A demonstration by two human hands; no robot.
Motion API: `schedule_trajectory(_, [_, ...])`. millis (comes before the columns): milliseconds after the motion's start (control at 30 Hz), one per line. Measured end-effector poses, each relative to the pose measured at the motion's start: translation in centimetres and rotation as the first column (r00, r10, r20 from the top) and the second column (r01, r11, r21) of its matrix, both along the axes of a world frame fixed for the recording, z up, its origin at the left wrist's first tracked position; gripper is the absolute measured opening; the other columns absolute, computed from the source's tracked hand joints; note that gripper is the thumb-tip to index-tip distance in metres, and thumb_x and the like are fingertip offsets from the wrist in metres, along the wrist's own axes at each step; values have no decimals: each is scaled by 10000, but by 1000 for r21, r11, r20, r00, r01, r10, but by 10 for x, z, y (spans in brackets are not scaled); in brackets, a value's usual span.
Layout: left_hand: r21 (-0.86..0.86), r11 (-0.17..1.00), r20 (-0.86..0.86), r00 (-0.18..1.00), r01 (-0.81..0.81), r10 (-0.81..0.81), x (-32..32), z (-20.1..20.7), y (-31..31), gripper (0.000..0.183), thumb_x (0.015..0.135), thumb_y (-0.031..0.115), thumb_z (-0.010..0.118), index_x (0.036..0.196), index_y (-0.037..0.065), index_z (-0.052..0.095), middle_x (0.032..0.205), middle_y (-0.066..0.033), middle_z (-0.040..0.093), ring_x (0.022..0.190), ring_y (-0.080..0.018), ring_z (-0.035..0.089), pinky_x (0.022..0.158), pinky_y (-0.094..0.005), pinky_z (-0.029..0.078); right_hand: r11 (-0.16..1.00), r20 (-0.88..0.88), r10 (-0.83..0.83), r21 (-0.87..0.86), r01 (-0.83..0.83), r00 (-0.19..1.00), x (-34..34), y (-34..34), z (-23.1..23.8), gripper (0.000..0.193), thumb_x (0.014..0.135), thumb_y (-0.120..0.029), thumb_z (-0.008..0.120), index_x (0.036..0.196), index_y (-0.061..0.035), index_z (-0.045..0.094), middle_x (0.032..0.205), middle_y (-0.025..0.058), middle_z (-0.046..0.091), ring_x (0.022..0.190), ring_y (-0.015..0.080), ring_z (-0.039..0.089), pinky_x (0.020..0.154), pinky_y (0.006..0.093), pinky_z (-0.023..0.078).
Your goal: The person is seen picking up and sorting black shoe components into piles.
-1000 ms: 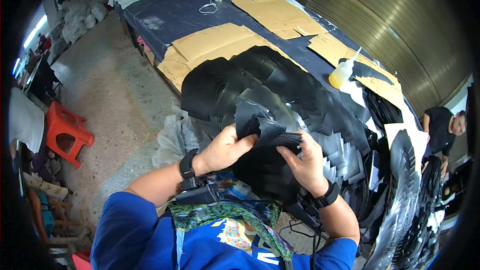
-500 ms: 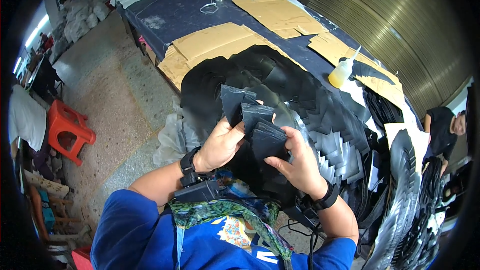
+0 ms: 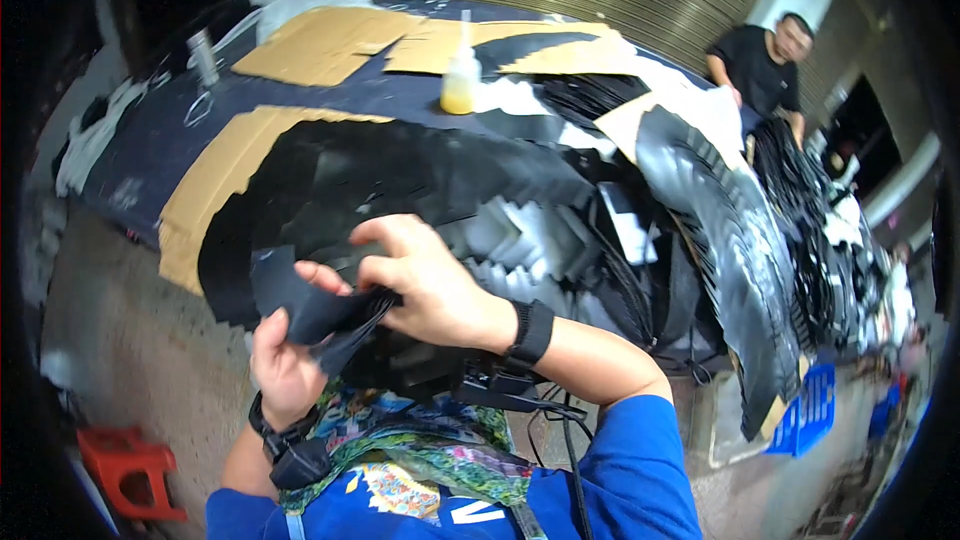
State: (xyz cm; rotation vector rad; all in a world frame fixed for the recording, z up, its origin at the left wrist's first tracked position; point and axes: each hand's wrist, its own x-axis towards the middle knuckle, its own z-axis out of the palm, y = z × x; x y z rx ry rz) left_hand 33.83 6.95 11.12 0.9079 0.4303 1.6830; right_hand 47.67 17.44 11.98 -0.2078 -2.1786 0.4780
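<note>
My left hand [image 3: 285,365] is closed on thin black sheets [image 3: 285,292], one of which stands up above the thumb. Bent over the same bundle from the other side, my right hand [image 3: 430,285] pinches its layered edges, with the fingers curled. Motion blurs the fingertips a little, and the number of sheets is hard to make out. Just beyond both hands spreads a wide layered heap of black, overlapping, jagged-edged sheets [image 3: 350,170], shiny grey toward its right part.
A bottle of yellow liquid [image 3: 461,85] with a thin nozzle stands on the dark table [image 3: 125,165] near cardboard pieces [image 3: 310,45]. A long black feather-like strip [image 3: 715,210] hangs at right. Beyond it is another person [image 3: 765,70]. A red stool [image 3: 130,470] and blue crate [image 3: 808,410] are on the floor.
The view has swung to the right, bringing the other person more fully into sight. The black sheets, fanned out before, are now gathered and tilted between my hands, with my right hand over them.
</note>
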Motion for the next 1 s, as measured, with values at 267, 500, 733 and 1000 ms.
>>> schedule_trajectory(267, [144, 984, -295, 944, -107, 146, 12, 6, 11, 579, 854, 361, 352, 1309, 20, 244, 1308, -126, 343, 1199, -243, 340, 987, -396, 260, 814, 40, 320, -523, -253, 947, 43, -1, 2, 388, 666, -54, 628, 1014, -1, 465, 830, 189, 575, 788, 321, 576, 682, 354, 440])
schedule_trajectory(500, [145, 976, -502, 838, -163, 214, 9, 28, 16, 650, 811, 421, 395, 1300, 20, 242, 1118, -137, 433, 973, -191, 463, 880, -316, 344, 429, -208, 236, -854, -294, 949, 93, 9, 28, 590, 724, -101, 651, 1225, -9, 353, 1153, 58, 480, 1046, 127, 439, 928, 281, 338])
schedule_trajectory(733, [-41, 941, -608, 756, -335, 243, -42, 0, 3, 540, 841, 218, 464, 1299, 29, 251, 1104, -95, 454, 839, -115, 500, 759, -246, 383, 546, -153, -272, -837, 21, 950, 178, 27, 52, 603, 725, -35, 611, 1265, -33, 342, 1169, 57, 483, 1039, 142, 456, 897, 274, 365])
schedule_trajectory(1000, [-198, 840, -716, 659, -506, 229, -84, -29, -24, 443, 850, 152, 503, 1235, 36, 320, 961, -49, 510, 755, -66, 500, 710, -190, 393, 281, 505, -632, -557, 781, 588, 302, 135, 65, 387, 732, -224, 637, 1006, 28, 532, 845, 59, 579, 694, 133, 533, 602, 247, 442])
